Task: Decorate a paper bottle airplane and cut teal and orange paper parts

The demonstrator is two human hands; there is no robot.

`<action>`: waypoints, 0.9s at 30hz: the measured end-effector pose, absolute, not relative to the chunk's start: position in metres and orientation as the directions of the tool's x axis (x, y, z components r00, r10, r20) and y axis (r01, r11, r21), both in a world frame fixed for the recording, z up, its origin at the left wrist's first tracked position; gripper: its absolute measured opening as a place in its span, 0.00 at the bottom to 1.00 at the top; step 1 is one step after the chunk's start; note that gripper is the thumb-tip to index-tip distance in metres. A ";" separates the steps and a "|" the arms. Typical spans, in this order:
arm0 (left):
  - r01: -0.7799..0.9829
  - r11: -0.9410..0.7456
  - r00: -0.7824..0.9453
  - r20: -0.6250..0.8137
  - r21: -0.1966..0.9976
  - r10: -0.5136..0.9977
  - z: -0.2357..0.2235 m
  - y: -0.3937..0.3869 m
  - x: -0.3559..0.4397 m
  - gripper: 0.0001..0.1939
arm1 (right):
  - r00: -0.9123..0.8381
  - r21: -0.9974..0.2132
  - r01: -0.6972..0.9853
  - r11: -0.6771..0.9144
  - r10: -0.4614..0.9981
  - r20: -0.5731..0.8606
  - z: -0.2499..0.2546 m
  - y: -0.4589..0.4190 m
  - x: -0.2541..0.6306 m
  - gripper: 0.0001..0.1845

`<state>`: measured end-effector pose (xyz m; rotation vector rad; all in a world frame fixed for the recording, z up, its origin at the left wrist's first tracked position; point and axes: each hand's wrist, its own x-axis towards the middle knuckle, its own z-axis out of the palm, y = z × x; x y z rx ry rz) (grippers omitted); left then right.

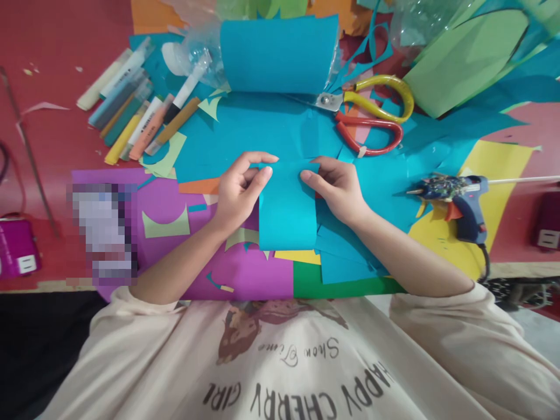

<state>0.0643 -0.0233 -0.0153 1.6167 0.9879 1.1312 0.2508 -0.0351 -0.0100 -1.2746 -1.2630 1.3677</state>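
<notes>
A blue strip of paper (287, 213) hangs between my two hands, its lower end curving toward me. My left hand (245, 184) pinches its upper left corner between thumb and fingers. On the upper right corner, my right hand (335, 184) grips the same paper with thumb and index finger. Beyond the hands lies a plastic bottle (188, 55) on its side, wrapped in a blue paper sheet (280, 55). Scissors (371, 111) with one yellow and one red handle rest just past my right hand.
Several markers (131, 111) lie at the left. A blurred-out object (102, 230) rests on purple paper (245, 280). At the right, a glue gun (464, 198) lies on yellow paper (503, 169), its cord running off the near edge. Paper scraps (166, 223) are scattered around.
</notes>
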 end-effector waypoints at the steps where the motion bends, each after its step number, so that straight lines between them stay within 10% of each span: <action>1: 0.104 -0.271 0.262 0.237 0.957 0.936 -0.015 -0.023 0.065 0.10 | -0.113 -0.992 0.045 -0.122 0.986 -0.126 -0.010 -0.035 0.251 0.31; 27: 0.092 -0.249 0.294 0.212 0.964 0.932 -0.017 -0.023 0.063 0.11 | -0.122 -0.989 0.062 -0.131 0.983 -0.138 -0.008 -0.036 0.252 0.30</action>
